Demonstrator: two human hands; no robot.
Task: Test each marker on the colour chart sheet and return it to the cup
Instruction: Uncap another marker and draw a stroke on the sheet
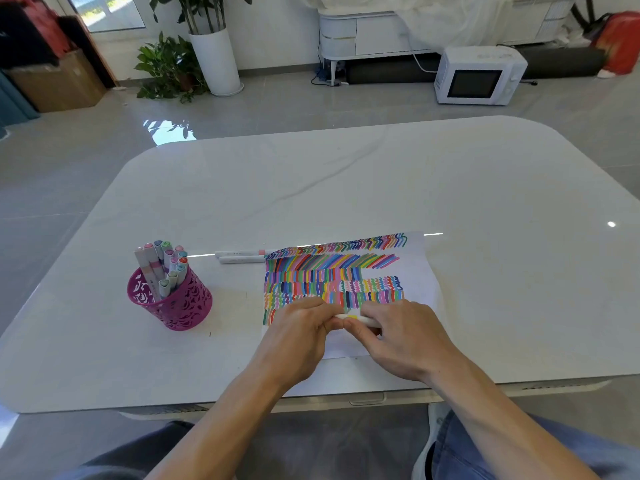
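Note:
A white marker with a yellow band (352, 318) lies level between both hands, just above the near part of the colour chart sheet (417, 271). My left hand (298, 336) pinches its left end and my right hand (398, 336) grips its right part. Whether a cap is on or off is hidden by the fingers. The sheet is covered with rows of many-coloured strokes. A magenta cut-out cup (180, 304) stands to the left, holding several markers (162, 265) upright.
Two white markers (242, 256) lie side by side on the table between the cup and the sheet's far left corner. The white table's near edge (367, 398) is just below my wrists. My knees show under it.

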